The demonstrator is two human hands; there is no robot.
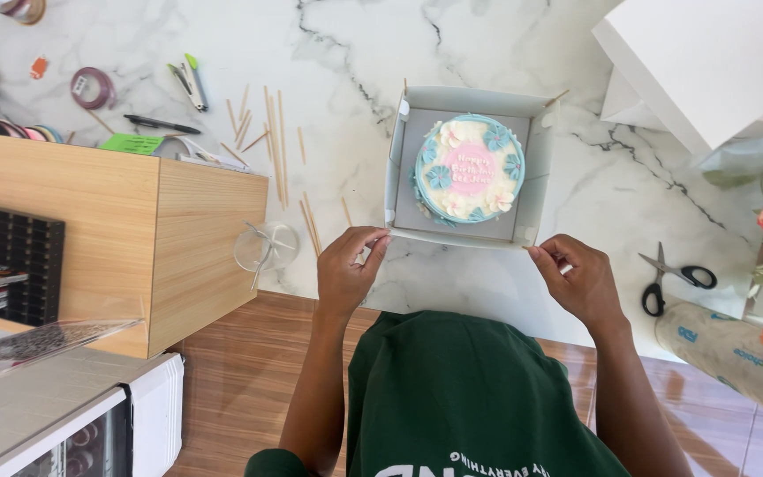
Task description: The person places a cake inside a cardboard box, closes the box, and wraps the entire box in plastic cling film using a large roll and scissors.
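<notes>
box: white cake box (465,231) open on marble counter (355,53), small round cake (470,170) centred inside
left hand (346,269): pinching box's near-left corner
right hand (576,278): pinching near-right corner
clearance: skewers (274,141) just left of box; scissors (668,276) right, apart

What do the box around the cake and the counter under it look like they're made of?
Box: seemingly thin white cardboard, matte, with folded upright walls; both hands pinch its near edge. Counter: glossy white surface with grey veins, marble or a marble-look finish; which one is unclear.
</notes>
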